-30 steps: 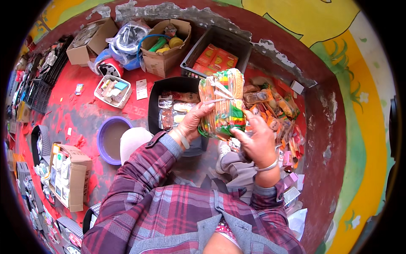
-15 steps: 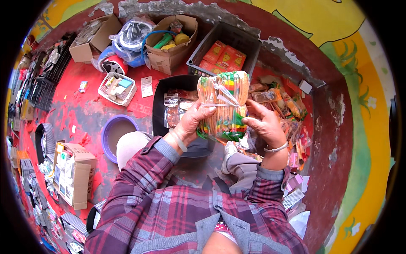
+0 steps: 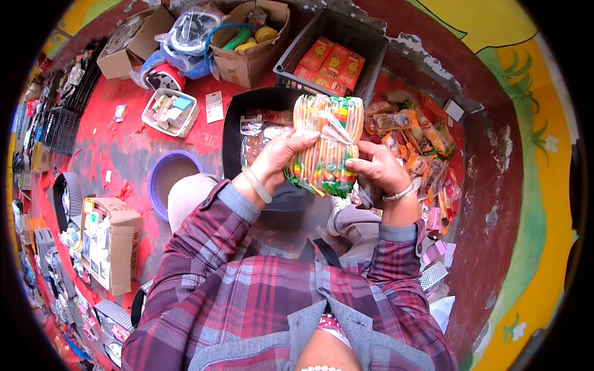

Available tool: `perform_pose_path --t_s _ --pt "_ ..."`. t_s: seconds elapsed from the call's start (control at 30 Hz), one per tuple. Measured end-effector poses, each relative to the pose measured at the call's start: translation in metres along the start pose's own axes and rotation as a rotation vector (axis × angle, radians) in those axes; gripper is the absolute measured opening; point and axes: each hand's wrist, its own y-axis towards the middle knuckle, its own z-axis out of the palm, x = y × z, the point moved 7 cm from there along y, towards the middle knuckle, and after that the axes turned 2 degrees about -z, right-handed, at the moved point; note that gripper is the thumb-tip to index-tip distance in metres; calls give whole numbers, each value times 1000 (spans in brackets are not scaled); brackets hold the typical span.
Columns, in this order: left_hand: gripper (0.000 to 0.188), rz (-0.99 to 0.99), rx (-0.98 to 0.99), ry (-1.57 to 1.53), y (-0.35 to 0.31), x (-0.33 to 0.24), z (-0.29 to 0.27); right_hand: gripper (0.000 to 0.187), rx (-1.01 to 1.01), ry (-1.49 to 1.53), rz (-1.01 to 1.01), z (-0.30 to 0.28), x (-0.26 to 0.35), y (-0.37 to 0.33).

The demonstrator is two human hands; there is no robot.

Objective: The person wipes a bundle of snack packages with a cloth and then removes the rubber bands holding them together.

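Above the floor in front of me I hold a bundle of flat clear packets (image 3: 323, 162) with green, yellow and orange edges, tied across the middle with a thin white strip. My left hand (image 3: 276, 154) is closed on the bundle's left side, thumb over the front. On the other side my right hand (image 3: 385, 168) pinches its edge near the strip, thumb in front; the fingers behind are partly hidden. Behind the bundle stands a black open bin (image 3: 238, 111) with several clear-wrapped packs inside. To the right lies a heap of loose wrapped packets (image 3: 402, 123).
At the back stand a grey crate (image 3: 288, 65) with orange boxes and a cardboard box (image 3: 238, 69) of mixed items. A white basket (image 3: 185, 128) and a purple basin (image 3: 156, 201) are to the left, with another cardboard box (image 3: 125, 247) nearer. A maroon wall (image 3: 495, 204) bounds the right.
The bundle has tilted slightly in my hands. My right thumb has shifted up and left along its edge. The view has moved a little, and both hands keep hold.
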Motion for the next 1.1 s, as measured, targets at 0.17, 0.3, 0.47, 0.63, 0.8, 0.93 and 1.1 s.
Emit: perform_pose_path --t_s 0.17,0.3,0.47,0.63,0.8,0.93,1.1 --pt "40 -105 38 -42 -2 8 -10 47 15 -30 113 -8 -21 11" --pt "43 -12 24 -74 -6 -9 -8 47 -13 118 47 -10 -13 9" --pt "51 6 108 -35 -14 -23 -4 57 40 262 -139 -12 5 6" --pt "70 60 206 -275 -19 -1 9 68 112 225 -190 2 8 6" --pt "81 63 225 -277 -28 2 8 62 159 169 -112 7 2 3" --pt "81 86 178 -308 -28 4 2 51 -26 9 -196 2 23 -4" --pt "77 119 136 -270 -32 -7 -1 37 -614 398 -429 -71 60 -44"
